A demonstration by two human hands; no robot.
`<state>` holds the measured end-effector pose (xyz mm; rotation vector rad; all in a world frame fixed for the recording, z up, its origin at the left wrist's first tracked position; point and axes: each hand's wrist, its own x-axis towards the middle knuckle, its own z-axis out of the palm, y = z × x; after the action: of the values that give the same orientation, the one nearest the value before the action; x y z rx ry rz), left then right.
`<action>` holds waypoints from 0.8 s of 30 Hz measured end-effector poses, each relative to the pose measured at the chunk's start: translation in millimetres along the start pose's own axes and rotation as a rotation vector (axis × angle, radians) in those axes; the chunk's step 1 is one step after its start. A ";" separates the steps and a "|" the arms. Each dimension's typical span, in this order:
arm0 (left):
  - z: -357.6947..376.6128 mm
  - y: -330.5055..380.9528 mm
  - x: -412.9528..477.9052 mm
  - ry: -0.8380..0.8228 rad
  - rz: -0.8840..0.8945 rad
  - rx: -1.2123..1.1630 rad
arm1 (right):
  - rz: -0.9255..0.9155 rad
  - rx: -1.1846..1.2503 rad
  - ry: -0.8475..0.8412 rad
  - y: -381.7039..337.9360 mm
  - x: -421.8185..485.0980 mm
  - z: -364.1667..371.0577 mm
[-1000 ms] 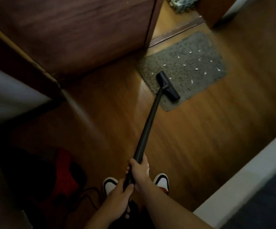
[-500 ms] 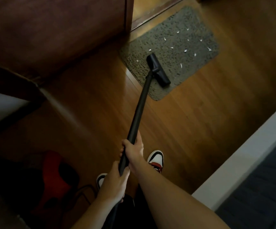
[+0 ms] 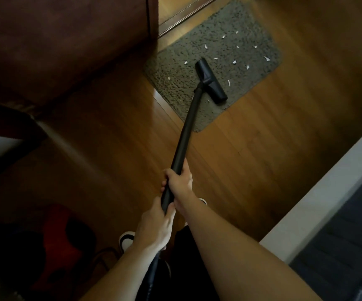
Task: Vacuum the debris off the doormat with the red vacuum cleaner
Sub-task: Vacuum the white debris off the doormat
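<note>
A grey speckled doormat (image 3: 240,25) lies on the wooden floor at the top of the head view, strewn with several small white scraps of debris (image 3: 234,61). The black floor nozzle (image 3: 211,81) rests on the mat's near half. Its black wand (image 3: 184,140) runs back towards me. My right hand (image 3: 179,181) grips the wand higher up; my left hand (image 3: 156,229) grips it just below. The red vacuum cleaner body (image 3: 60,235) sits in shadow at the lower left.
A dark wooden door (image 3: 63,40) stands at the upper left beside the mat, with a threshold strip (image 3: 182,16) behind it. A white ledge (image 3: 319,205) runs along the right. My shoe (image 3: 126,238) and a dark cord (image 3: 104,257) are near the vacuum.
The nozzle has slid further onto the mat, towards its middle. Both hands pushed forward along with the wand, and my view has shifted closer to the mat.
</note>
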<state>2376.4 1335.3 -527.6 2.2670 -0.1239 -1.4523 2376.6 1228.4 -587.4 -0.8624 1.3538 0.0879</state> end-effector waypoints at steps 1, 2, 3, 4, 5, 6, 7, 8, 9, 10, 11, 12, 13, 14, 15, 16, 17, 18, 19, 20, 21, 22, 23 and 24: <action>0.7 5.1 4.2 -0.008 -0.011 -0.001 | -0.004 -0.008 0.005 -5.4 3.5 -2.0; 1.5 9.2 7.6 -0.011 -0.019 -0.010 | -0.006 -0.016 0.011 -9.8 6.4 -3.6; 2.2 11.9 10.2 -0.010 -0.020 -0.018 | -0.008 -0.021 0.014 -13.5 8.6 -4.7; 2.5 13.6 11.7 -0.004 -0.013 -0.022 | -0.008 -0.023 0.015 -16.1 9.9 -5.2; 2.4 14.6 12.1 0.002 -0.007 -0.022 | -0.008 -0.023 0.014 -17.8 10.1 -5.1; 2.1 14.5 12.0 0.007 -0.006 -0.023 | -0.007 -0.022 0.015 -18.4 10.1 -4.5; 1.5 13.4 11.0 0.007 -0.007 -0.028 | -0.007 -0.021 0.014 -17.8 8.7 -3.2; 0.7 11.4 9.4 0.006 -0.009 -0.030 | -0.005 -0.021 0.014 -16.3 6.8 -1.7; -0.8 8.4 7.3 0.005 -0.013 -0.031 | -0.001 -0.021 0.011 -13.9 3.7 0.4; -2.0 4.4 5.3 0.000 -0.013 -0.036 | 0.004 -0.019 0.010 -10.5 0.5 2.4; -3.2 -1.3 2.8 -0.003 -0.014 -0.045 | 0.013 -0.013 0.007 -6.5 -3.7 4.5; -4.4 -7.9 -0.3 -0.008 -0.013 -0.059 | 0.024 -0.006 0.004 -1.4 -8.2 6.8; -5.7 -15.6 -4.0 -0.012 -0.007 -0.072 | 0.033 0.000 0.001 4.4 -13.2 9.5; -7.6 -22.6 -8.6 -0.017 0.003 -0.080 | 0.041 0.006 -0.002 10.9 -18.0 12.3; -9.3 -30.1 -12.7 -0.022 0.009 -0.086 | 0.048 0.010 -0.002 18.0 -22.8 15.6; -11.1 -37.5 -17.1 -0.027 0.010 -0.091 | 0.052 0.011 -0.002 25.0 -27.4 19.1; -12.4 -45.2 -21.0 -0.030 0.007 -0.095 | 0.052 0.011 -0.001 31.8 -32.4 22.5; -13.9 -52.7 -25.4 -0.033 0.004 -0.095 | 0.050 0.008 0.001 38.5 -36.9 26.0; -15.2 -60.3 -29.8 -0.034 -0.001 -0.091 | 0.048 0.004 0.003 45.4 -41.9 29.6; -16.5 -67.7 -34.4 -0.028 -0.001 -0.085 | 0.049 -0.001 0.005 51.8 -46.5 33.0; -17.8 -75.9 -38.6 -0.018 0.005 -0.078 | 0.052 -0.003 0.005 58.1 -51.3 36.6; -19.4 -83.3 -43.4 -0.010 0.016 -0.077 | 0.057 -0.005 0.006 64.6 -55.9 40.4; -21.7 -91.0 -47.2 -0.017 0.017 -0.075 | 0.063 -0.006 0.006 70.8 -60.5 44.1; -25.0 -95.9 -51.8 -0.042 0.005 -0.071 | 0.067 -0.006 0.006 76.8 -65.2 47.7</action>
<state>2360.2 1445.2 -514.5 2.1791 -0.0886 -1.4785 2358.1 1336.9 -569.6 -0.8232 1.3891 0.1416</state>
